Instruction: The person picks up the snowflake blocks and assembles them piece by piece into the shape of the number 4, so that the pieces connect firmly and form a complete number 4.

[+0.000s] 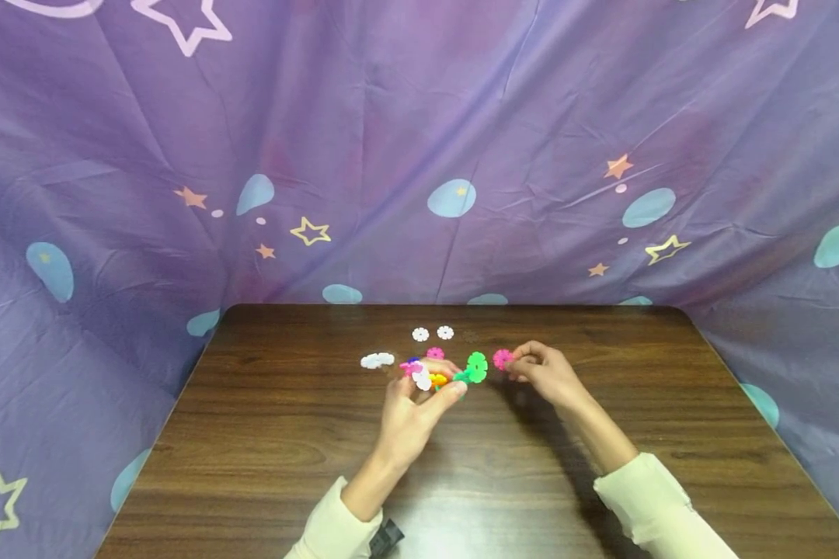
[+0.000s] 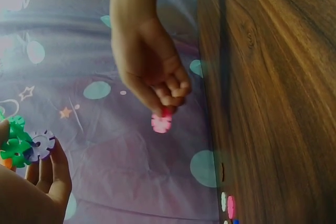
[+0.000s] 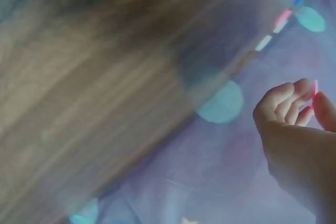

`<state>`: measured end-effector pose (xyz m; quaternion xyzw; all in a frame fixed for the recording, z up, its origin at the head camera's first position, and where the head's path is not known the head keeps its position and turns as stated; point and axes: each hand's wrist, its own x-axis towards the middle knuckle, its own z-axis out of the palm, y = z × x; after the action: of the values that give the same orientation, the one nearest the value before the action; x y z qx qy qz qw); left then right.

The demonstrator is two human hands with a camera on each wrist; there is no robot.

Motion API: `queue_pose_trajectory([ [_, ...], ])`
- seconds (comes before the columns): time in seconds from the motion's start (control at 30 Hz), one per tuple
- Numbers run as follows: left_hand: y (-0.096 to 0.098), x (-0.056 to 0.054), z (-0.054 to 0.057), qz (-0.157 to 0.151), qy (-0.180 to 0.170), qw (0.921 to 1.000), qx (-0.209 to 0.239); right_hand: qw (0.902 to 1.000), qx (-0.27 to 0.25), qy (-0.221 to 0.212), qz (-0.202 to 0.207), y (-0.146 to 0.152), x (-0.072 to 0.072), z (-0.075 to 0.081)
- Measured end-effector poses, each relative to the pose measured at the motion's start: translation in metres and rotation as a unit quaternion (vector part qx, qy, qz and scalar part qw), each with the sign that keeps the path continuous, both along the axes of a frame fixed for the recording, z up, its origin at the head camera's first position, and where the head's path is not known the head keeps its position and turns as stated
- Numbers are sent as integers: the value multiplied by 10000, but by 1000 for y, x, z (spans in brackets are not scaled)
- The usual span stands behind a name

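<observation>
We see a hot-pink flower disc (image 1: 499,359), a green flower disc (image 1: 477,362), white flower discs (image 1: 416,335), cream sleeves (image 1: 650,501), a brown wood-grained bench (image 1: 287,435) and a purple cloth (image 1: 391,109) patterned with light-blue blobs (image 1: 447,202), orange stars (image 1: 618,167) and yellow star outlines (image 1: 311,230).

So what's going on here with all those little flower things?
A person's left hand holds a cluster of colourful flower-shaped discs joined together. Their right hand pinches a single pink disc, which is apart from the cluster. Beyond the hands, two loose white discs lie on the wooden table.
</observation>
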<state>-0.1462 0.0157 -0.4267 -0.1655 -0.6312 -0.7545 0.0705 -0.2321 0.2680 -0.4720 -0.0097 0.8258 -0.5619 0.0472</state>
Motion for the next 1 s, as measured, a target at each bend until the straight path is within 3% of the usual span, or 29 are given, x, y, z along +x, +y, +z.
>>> queue_pose_trajectory([
  [0.37, 2, 0, 0, 95, -23, 9999, 129, 9988, -346, 331, 85, -13, 33, 46],
  [0.6, 3, -2, -1, 126, 316, 9992, 195, 9941, -878, 631, 118, -19, 48, 68],
  [1.0, 3, 0, 0, 320, 259, 9991, -35, 9904, -818, 1104, 139, -32, 72, 99],
])
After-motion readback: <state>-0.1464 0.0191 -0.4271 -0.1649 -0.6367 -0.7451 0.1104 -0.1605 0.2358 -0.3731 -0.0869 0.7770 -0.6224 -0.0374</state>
